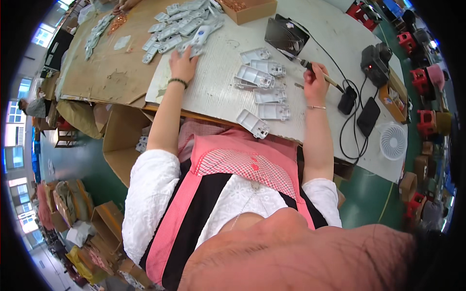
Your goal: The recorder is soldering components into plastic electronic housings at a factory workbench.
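My left hand point(183, 67) reaches to the near edge of a heap of grey-white plastic casings point(170, 31). Its fingers are stretched apart and touch a casing there; no firm grip shows. Just beyond the fingertips lies a casing with a blue mark point(201, 35). In my right hand point(315, 82) is a soldering iron point(305, 63), its thin tip slanting up and left towards a black box-shaped piece point(286, 35). Between my hands, several open casings point(254, 76) lie in a loose column, the nearest one point(252, 123) close to the table's front edge.
A cardboard box of copper-coloured pieces point(248, 10) stands at the back. On the right are a black device with a red light point(376, 63), looping cables, a black flat block point(369, 116) and a small white fan point(392, 140). Another person's hand point(125, 5) shows at far left.
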A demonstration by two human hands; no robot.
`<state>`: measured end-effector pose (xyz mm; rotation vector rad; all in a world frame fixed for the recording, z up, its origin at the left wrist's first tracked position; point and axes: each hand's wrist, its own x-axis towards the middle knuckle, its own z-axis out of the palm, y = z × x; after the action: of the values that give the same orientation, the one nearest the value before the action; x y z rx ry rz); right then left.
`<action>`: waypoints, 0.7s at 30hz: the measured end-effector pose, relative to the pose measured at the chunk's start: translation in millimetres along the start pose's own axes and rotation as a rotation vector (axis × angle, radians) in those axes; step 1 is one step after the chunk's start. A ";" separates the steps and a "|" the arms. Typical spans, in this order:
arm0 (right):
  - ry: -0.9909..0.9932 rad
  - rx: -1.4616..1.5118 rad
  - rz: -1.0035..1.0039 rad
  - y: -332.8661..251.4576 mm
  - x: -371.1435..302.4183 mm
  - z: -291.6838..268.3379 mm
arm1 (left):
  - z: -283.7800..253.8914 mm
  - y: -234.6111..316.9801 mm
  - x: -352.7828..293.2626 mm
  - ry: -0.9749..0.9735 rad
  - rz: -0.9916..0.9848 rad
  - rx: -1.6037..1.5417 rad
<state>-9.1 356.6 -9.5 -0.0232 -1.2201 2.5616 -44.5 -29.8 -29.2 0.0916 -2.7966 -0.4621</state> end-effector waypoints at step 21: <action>0.041 0.041 0.008 -6.0 -5.1 2.0 | -29.9 153.8 -83.5 -0.374 0.841 0.017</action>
<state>-3.0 357.2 -4.2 -0.0712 -1.1543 2.5796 42.1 115.9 23.6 -1.2209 -2.8281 -0.2487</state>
